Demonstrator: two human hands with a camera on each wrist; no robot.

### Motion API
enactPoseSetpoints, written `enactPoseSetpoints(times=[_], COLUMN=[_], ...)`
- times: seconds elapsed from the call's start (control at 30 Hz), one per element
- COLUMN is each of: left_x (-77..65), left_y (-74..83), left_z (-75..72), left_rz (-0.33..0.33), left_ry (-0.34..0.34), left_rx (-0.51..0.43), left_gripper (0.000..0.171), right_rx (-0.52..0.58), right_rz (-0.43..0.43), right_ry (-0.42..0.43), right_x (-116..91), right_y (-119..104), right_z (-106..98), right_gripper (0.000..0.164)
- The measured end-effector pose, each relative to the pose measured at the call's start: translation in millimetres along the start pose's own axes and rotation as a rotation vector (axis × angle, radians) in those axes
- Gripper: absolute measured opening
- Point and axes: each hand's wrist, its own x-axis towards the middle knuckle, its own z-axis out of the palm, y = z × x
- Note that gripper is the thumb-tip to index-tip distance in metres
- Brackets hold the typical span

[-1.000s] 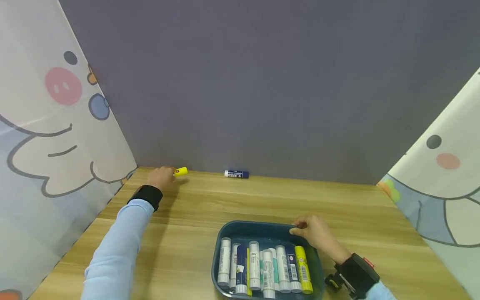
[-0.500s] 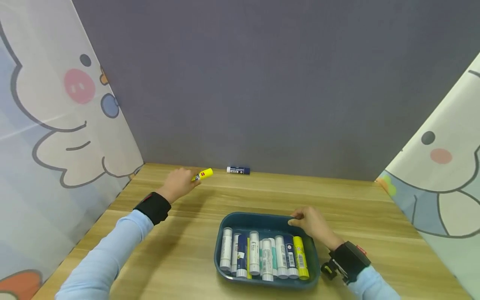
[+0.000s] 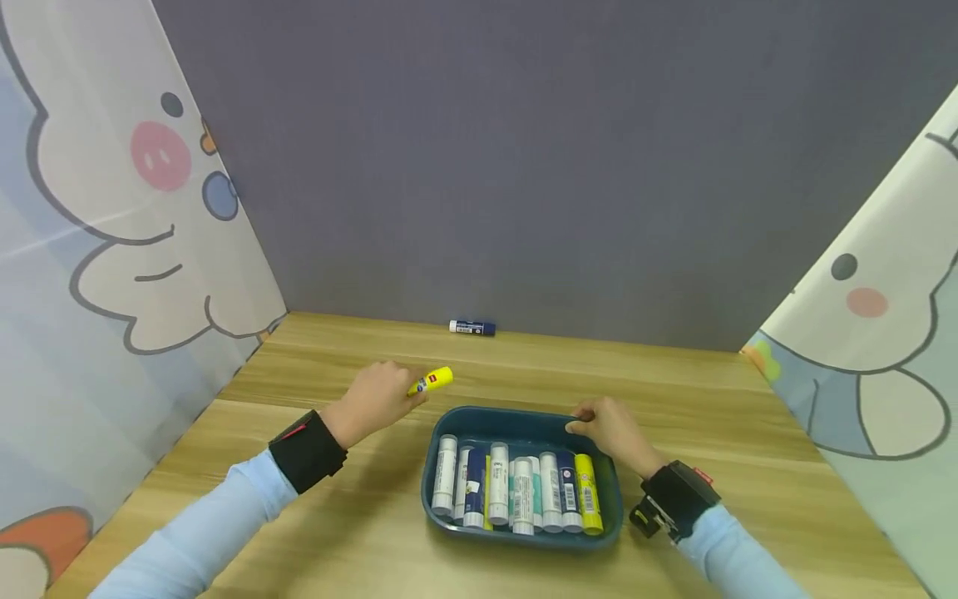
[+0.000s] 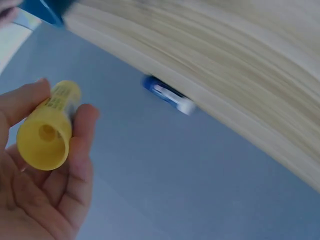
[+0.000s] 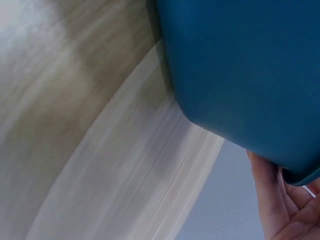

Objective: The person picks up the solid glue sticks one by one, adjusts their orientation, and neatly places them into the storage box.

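Note:
My left hand (image 3: 380, 398) grips a yellow glue stick (image 3: 432, 380) between thumb and fingers, held above the table to the left of a dark teal bin (image 3: 524, 539). The left wrist view shows the hollow end of the yellow glue stick (image 4: 47, 132) facing the camera. My right hand (image 3: 615, 434) pinches the bin's far rim near its right corner; in the right wrist view its fingers (image 5: 270, 195) lie against the outside wall. Inside the bin several glue sticks lie side by side, among them white ones (image 3: 445, 474), navy ones and a yellow one (image 3: 588, 492).
A navy glue stick with a white end (image 3: 472, 328) lies at the table's back edge, against the grey panel (image 3: 494, 166). Cartoon-printed panels stand at the left (image 3: 112, 274) and right (image 3: 891, 358). The wood-grain table (image 3: 674, 383) extends around the bin.
My left hand has brought the yellow glue stick from the table's back left corner rightward and nearer, toward the bin. My right hand keeps its hold on the rim. The head view has shifted slightly.

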Motion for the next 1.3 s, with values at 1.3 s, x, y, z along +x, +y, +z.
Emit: enactPoseSetpoints(times=[1.3], left_x=[-36.0], left_y=[109.8], left_z=[31.7], left_rz=[0.025], left_ry=[0.052], left_rx=[0.427], left_gripper=[0.019], right_rx=[0.003], right_rz=[-0.019], right_ry=[0.018], right_x=[-2.3], right_y=[1.6], right_z=[-1.7], right_gripper=[0.015])
